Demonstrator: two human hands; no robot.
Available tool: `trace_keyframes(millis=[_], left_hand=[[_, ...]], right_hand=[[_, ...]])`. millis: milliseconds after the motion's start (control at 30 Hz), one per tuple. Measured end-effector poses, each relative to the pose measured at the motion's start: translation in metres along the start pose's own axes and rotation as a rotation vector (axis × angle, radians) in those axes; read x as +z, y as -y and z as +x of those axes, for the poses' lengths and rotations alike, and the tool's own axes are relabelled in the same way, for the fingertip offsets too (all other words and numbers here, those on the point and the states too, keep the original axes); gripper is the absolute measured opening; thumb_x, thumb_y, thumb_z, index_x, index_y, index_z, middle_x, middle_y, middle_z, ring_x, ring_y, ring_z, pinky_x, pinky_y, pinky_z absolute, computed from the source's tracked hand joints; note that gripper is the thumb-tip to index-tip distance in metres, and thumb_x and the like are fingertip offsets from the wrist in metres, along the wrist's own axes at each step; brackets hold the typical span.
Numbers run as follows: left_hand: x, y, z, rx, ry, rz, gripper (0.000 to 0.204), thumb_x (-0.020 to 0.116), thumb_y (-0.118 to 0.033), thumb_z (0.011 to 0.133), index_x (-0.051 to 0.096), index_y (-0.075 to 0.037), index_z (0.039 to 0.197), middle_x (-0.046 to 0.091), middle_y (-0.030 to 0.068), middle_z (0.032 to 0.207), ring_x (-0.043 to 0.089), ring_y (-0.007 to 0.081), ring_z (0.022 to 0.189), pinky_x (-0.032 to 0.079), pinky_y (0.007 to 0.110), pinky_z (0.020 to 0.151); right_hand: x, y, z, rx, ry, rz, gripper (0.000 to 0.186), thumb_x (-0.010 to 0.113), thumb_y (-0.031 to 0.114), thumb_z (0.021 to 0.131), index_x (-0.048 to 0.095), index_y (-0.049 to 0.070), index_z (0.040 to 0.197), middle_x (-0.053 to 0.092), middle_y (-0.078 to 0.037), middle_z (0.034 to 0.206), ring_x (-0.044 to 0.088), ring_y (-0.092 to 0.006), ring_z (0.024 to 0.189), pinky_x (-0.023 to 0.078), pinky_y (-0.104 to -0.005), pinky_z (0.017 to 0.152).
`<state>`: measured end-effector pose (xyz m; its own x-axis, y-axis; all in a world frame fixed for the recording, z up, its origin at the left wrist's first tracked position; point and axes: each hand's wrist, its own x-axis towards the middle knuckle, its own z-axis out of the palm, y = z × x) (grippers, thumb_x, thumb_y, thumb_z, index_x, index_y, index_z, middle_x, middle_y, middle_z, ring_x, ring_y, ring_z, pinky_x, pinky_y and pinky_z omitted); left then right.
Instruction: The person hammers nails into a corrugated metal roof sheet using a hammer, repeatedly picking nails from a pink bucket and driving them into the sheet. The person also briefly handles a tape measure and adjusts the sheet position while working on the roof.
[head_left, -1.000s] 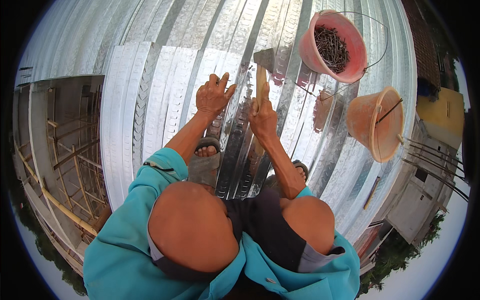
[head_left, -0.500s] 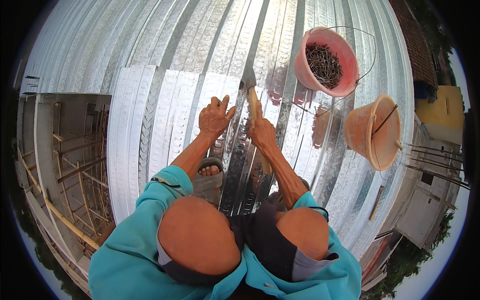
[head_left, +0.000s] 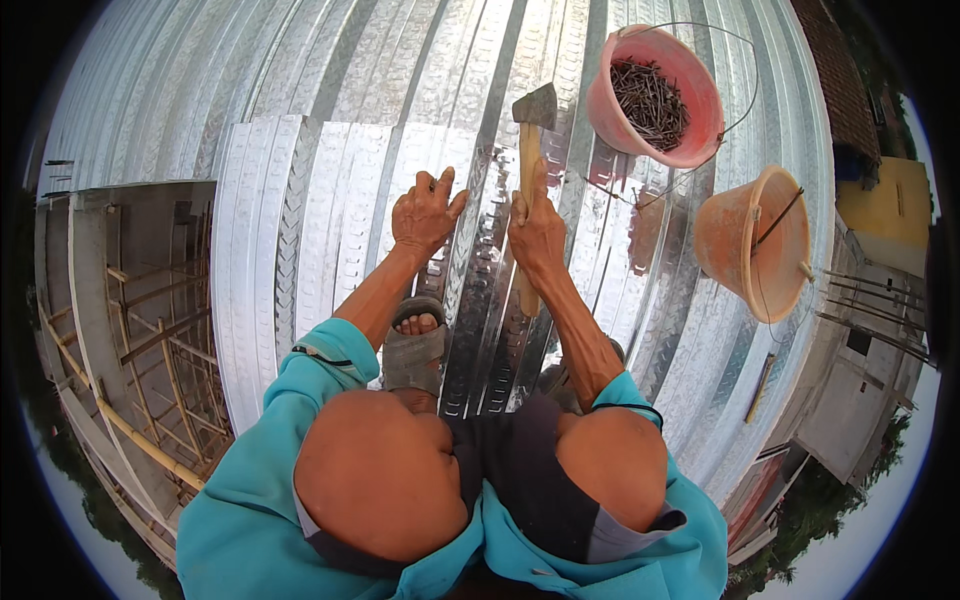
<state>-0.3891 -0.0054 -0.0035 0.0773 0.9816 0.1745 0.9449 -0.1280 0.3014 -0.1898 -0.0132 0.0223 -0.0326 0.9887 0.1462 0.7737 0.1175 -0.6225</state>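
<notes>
Over the ribbed metal sheets point(head_left: 340, 200), the right hand point(head_left: 537, 238) has its grip wrapped around the wooden handle of a hammer point(head_left: 529, 160), whose dark head points away from the person. To its left, the left hand point(head_left: 424, 215) hangs over or rests on the sheets with bent fingers, and whether its grip pinches anything cannot be told. Beyond the hammer to the right, a pinkish-red bucket point(head_left: 612, 115) holds nails point(head_left: 648, 103), near an orange bucket point(head_left: 725, 235).
</notes>
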Motion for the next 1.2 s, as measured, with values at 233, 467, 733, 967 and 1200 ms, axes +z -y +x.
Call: trace_keyframes(millis=[233,467,733,967,1200], left_hand=[[0.006,-0.015,0.009,0.054,-0.012,-0.028,0.045,0.068,-0.042,0.093,0.064,-0.014,0.129,0.058,0.0135,0.096,0.067,0.0315,0.069,0.055,0.044,0.059],[-0.002,0.005,-0.006,0.011,-0.025,0.023,0.046,0.069,-0.042,0.093,0.064,-0.014,0.128,0.058,0.0133,0.096,0.068,0.0315,0.069,0.055,0.043,0.060],[0.000,0.000,0.003,0.009,0.004,-0.004,0.044,0.068,-0.042,0.093,0.064,-0.017,0.129,0.058,0.0150,0.095,0.068,0.0332,0.071,0.056,0.046,0.061],[0.000,0.000,-0.002,0.010,0.001,0.002,0.046,0.068,-0.042,0.094,0.064,-0.014,0.130,0.059,0.0146,0.099,0.068,0.0320,0.070,0.056,0.044,0.062],[0.000,0.001,0.001,0.018,-0.021,-0.021,0.045,0.068,-0.042,0.092,0.065,-0.016,0.128,0.059,0.0130,0.095,0.068,0.0306,0.069,0.056,0.042,0.061]], right_hand=[[0.022,-0.046,-0.035,0.064,0.216,-0.167,0.089,0.063,0.012,0.096,0.007,0.007,0.164,0.066,-0.026,0.072,0.065,-0.0409,0.056,0.052,-0.0515,0.054],[-0.022,0.033,-0.004,-0.121,-0.262,0.110,0.078,0.063,0.015,0.098,0.019,0.002,0.161,0.066,-0.029,0.085,0.066,-0.0426,0.062,0.051,-0.0508,0.051],[-0.005,0.004,-0.002,0.164,0.356,-0.079,0.088,0.060,0.012,0.095,0.006,0.012,0.164,0.068,-0.032,0.083,0.070,-0.0440,0.067,0.054,-0.0536,0.057],[-0.061,0.043,0.010,-0.269,-0.340,0.169,0.077,0.069,0.002,0.092,0.025,-0.009,0.154,0.063,-0.039,0.119,0.072,-0.0469,0.077,0.059,-0.0444,0.058],[-0.073,0.038,0.005,0.031,0.113,0.153,0.071,0.059,0.015,0.102,0.022,0.006,0.162,0.072,-0.027,0.099,0.073,-0.0301,0.069,0.058,-0.0425,0.065]])
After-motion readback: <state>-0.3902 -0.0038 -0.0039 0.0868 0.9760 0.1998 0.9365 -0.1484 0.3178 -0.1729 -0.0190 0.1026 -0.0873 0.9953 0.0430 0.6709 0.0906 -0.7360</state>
